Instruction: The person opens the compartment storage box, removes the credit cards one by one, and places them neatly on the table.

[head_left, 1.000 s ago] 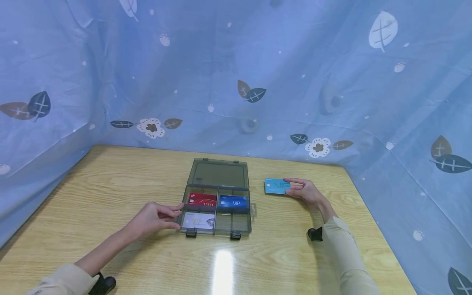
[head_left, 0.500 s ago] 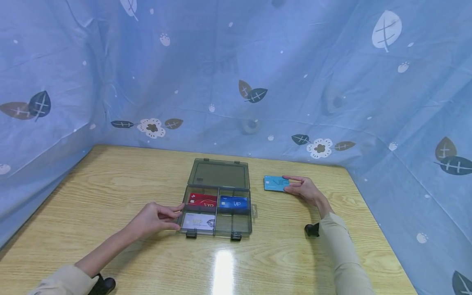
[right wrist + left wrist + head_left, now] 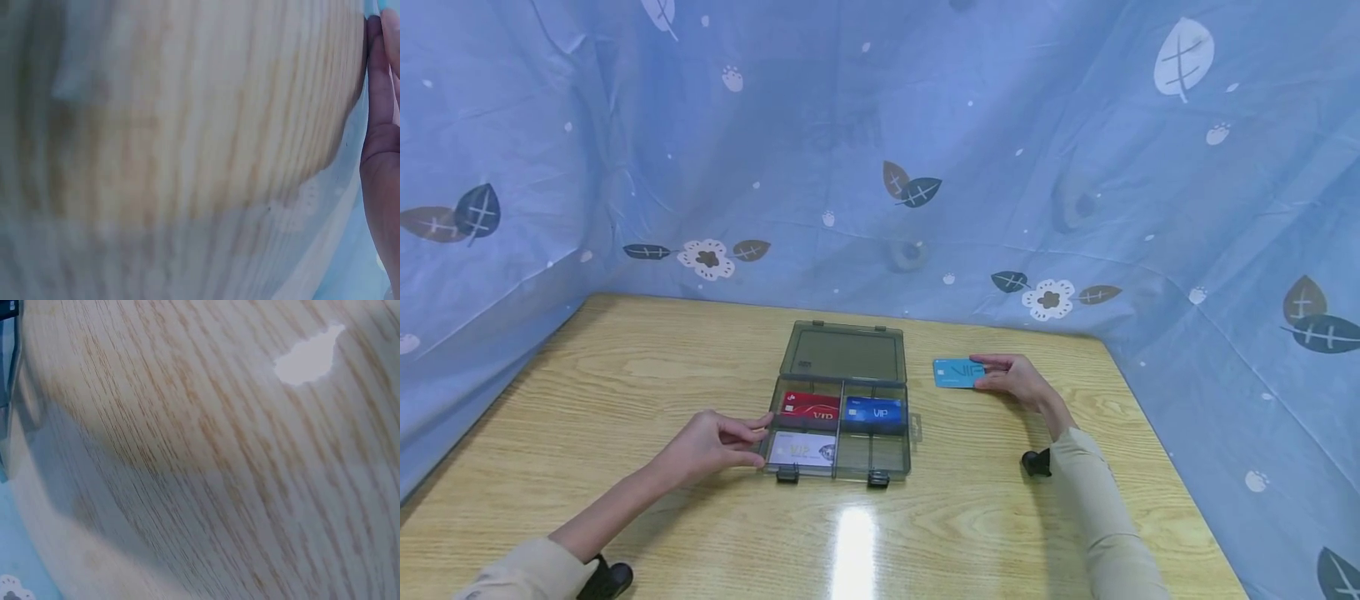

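A smoky clear plastic box (image 3: 872, 455) lies on the table with its lid (image 3: 848, 354) laid back. A divider splits it into compartments. Inside are a red VIP card (image 3: 811, 406) at the back left, a white VIP card (image 3: 801, 449) at the front left and a dark blue VIP card (image 3: 874, 412) at the back right. My left hand (image 3: 718, 442) holds the box's left side between thumb and fingers. To the right of the lid, my right hand (image 3: 1015, 382) pinches the right end of a light blue VIP card (image 3: 953, 374), whose printed face shows upward.
The wooden table (image 3: 685, 350) reaches back to a blue leaf-patterned cloth (image 3: 820, 150), which hangs behind and along both sides. Two latches (image 3: 877, 479) stick out from the box's front edge. A black strap-on piece (image 3: 1036, 463) sits at the right wrist.
My right hand has shifted slightly left and away from me with the light blue card. The left hand keeps its place at the box.
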Tool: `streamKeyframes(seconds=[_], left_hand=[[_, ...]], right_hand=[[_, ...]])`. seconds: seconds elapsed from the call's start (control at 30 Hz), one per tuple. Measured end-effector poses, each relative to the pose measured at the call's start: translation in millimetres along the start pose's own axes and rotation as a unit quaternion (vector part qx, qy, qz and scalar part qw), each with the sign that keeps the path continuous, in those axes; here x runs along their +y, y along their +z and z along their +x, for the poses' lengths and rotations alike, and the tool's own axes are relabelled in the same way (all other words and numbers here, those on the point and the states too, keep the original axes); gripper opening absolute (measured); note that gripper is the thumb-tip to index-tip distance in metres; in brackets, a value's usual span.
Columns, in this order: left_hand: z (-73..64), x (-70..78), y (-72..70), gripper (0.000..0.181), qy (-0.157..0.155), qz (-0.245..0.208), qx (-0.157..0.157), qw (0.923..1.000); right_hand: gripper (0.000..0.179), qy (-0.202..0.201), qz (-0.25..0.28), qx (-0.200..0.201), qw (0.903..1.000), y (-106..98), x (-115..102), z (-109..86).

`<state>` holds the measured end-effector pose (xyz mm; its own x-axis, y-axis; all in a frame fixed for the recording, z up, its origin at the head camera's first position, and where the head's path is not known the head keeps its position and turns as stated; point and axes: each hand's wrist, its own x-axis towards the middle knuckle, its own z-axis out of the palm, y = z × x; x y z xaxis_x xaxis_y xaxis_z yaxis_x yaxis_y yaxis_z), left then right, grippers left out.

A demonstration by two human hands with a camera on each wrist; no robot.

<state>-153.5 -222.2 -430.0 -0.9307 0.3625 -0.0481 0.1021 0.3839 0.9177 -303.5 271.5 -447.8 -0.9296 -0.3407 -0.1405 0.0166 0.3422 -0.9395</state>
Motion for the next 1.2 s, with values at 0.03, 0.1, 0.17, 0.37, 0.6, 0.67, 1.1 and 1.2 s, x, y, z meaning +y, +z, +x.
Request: streamKeyframes(seconds=[0.03,0.1,0.17,0.37,0.6,0.67,1.1,1.2], left_hand=[[-0.2,0.1,-0.2,0.029,-0.001,-0.003,-0.001,1.0000],[-0.5,0.2,-0.6,0.028,-0.001,-0.005,-0.002,1.0000],[-0.7,0.5,-0.9,0.028,-0.001,-0.007,-0.003,1.0000],[-0.3,0.9,-0.6,0.028,0.000,-0.002,-0.004,1.0000],[-0.1,2.2,-0.1,0.029,0.000,0.006,-0.005,1.0000],[-0.5,2.4,-0.4,0.029,-0.001,0.002,-0.005,1.0000],[-1.1,2.3,-0.9,0.031,0.001,0.007,-0.006,1.0000],[-0.8,2.6,-0.7,0.032,0.001,0.008,-0.007,0.9999]], right_hand=[[0.058,-0.002,-0.003,0.002,1.0000,0.6,-0.4,0.1],[0.058,-0.007,-0.009,0.005,0.9999,2.0,-1.2,0.0],[0.057,-0.011,-0.018,0.013,0.9997,3.2,-1.6,-0.4],[0.055,-0.031,-0.040,0.023,0.9984,3.7,0.7,1.3],[0.056,-0.047,-0.033,0.017,0.9982,4.7,3.8,5.3],[0.055,-0.045,-0.036,0.015,0.9982,4.6,3.6,6.1],[0.054,-0.033,-0.103,-0.002,0.9942,3.5,-1.5,9.0],[0.054,-0.029,-0.104,-0.001,0.9941,3.7,-3.2,8.8]])
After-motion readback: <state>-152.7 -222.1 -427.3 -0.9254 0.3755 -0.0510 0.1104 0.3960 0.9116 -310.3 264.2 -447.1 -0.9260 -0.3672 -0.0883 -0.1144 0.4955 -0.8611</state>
